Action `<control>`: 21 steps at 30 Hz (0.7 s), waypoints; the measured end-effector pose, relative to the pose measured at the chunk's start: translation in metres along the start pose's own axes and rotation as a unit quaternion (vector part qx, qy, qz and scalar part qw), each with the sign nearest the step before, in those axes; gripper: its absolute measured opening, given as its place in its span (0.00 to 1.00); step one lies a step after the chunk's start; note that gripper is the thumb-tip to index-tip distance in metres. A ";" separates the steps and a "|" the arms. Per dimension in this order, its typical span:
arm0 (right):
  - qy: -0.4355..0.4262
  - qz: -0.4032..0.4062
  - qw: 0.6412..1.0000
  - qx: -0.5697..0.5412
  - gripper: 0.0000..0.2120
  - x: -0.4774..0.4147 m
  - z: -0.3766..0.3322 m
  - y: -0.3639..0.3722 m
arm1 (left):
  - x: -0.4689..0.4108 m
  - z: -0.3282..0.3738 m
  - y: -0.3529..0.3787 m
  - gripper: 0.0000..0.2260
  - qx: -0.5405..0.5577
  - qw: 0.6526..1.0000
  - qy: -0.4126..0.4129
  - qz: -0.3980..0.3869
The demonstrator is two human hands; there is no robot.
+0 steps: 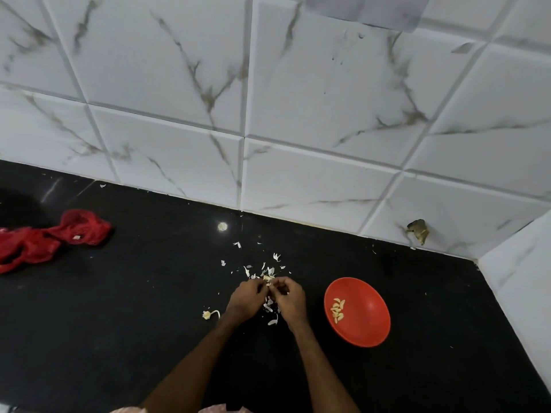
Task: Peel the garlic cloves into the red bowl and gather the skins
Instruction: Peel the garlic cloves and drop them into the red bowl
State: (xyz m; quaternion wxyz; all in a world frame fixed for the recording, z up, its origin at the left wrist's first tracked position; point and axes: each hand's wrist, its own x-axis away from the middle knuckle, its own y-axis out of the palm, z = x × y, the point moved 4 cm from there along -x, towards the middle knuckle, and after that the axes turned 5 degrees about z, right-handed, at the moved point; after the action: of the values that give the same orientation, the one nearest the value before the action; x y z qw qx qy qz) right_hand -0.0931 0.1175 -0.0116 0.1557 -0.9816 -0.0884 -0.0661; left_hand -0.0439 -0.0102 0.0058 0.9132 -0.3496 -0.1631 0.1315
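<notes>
The left hand (247, 300) and right hand (290, 299) meet above the table (143, 308), fingers pinching what seems to be a garlic clove (267, 279). Peeled cloves (337, 310) lie in the red bowl (368, 323) nearby on the right; skins (269, 269) litter the table.

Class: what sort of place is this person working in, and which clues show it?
Probably a home kitchen: a black counter backed by marbled white wall tiles, peeled garlic cloves in a red bowl, and scattered skins.

The black tabletop (119, 323) carries a red bowl (374, 326) at the right, scattered garlic skins (269, 271) near the middle, a small garlic stub (207, 315) just left of them, and a crumpled red mesh bag (44, 242) well apart at the far left
</notes>
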 end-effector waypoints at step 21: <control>-0.115 0.018 0.989 0.091 0.13 0.005 -0.021 -0.006 | -0.010 0.018 0.003 0.16 -0.002 0.995 -0.104 0.015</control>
State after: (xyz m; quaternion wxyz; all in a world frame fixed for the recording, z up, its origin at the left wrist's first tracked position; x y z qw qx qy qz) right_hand -0.0917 0.1176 0.0105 0.2343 -0.9659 -0.0941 0.0581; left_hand -0.0605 -0.0003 0.0146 0.8887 -0.3381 -0.2518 0.1803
